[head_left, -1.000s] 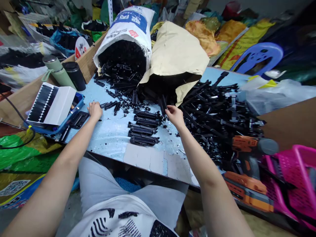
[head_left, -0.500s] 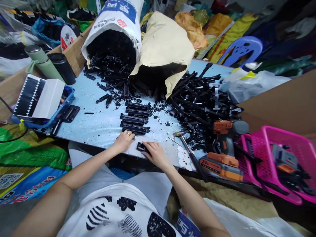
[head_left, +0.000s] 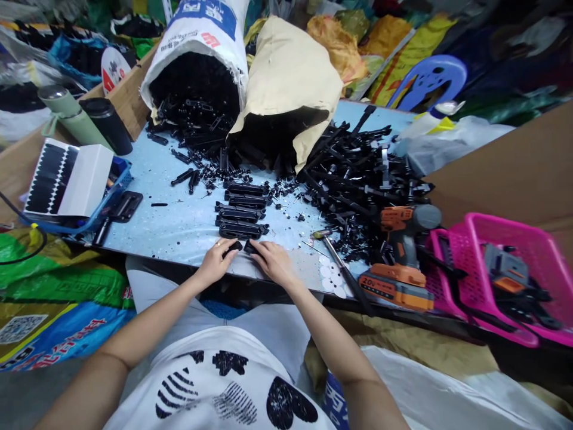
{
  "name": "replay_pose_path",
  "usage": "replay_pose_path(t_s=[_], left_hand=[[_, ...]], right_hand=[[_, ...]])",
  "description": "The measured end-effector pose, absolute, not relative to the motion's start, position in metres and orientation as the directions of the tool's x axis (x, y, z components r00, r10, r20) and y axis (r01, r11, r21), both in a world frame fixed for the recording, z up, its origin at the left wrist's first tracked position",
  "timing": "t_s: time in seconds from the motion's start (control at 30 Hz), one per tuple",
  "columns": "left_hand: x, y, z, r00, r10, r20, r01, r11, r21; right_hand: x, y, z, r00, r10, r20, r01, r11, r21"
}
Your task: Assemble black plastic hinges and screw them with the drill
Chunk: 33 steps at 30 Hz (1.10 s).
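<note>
At the front edge of the blue table, my left hand [head_left: 215,260] is closed around a small black plastic part [head_left: 234,246]. My right hand [head_left: 274,261] grips another small black plastic part [head_left: 249,246], its fingers curled over the top. The two parts face each other with a narrow gap between them. Just beyond my hands lies a column of long black plastic pieces [head_left: 242,229], set side by side. My fingers hide much of both held parts.
A white sack [head_left: 197,45] and a beige sack [head_left: 290,71] spill black parts at the back. On the right are a heap of black pieces [head_left: 353,179], a hammer [head_left: 335,251], an orange cordless drill [head_left: 398,263] and a pink basket [head_left: 474,263]. A blue tray [head_left: 120,185] stands left.
My right hand has moved up and left, bringing its black part close to my left hand. My left hand has turned slightly, showing more of its part. The view has shifted a little.
</note>
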<state>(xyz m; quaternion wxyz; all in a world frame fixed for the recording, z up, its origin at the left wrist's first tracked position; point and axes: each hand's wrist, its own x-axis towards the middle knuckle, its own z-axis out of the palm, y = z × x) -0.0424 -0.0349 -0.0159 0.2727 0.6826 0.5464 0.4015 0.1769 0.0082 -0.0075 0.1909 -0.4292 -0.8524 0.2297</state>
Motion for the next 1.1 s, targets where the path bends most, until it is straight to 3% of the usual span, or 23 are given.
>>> replay_pose_path(t_s=[0.1,0.2,0.47,0.73,0.9,1.1], left_hand=[[-0.026,-0.037,-0.01,0.008,0.983,0.183,0.381,-0.172,0.908],[-0.019,-0.039,0.0,-0.052,0.972,0.231,0.389,-0.193,0.901],[-0.024,-0.039,0.02,0.008,0.944,0.331,0.513,-0.288,0.808],[-0.001,-0.04,0.026,-0.205,0.843,0.496,0.425,-0.38,0.822],[-0.015,-0.031,0.031,-0.068,0.895,0.441,0.392,-0.383,0.837],[-0.021,-0.023,0.022,0.038,0.903,0.429,0.368,-0.412,0.834]], right_hand=[[0.149,0.009,-0.006,-0.457,0.887,0.065,0.439,0.288,-0.851],[0.142,0.007,0.0,-0.485,0.874,-0.028,0.259,0.113,-0.959],[0.156,0.006,0.006,-0.544,0.835,0.082,0.312,0.291,-0.904],[0.121,-0.027,0.001,-0.24,0.954,0.179,0.11,0.21,-0.971],[0.11,-0.036,-0.015,-0.129,0.974,0.188,0.044,0.195,-0.98],[0.115,-0.037,-0.026,-0.181,0.963,0.198,0.105,0.219,-0.97]])
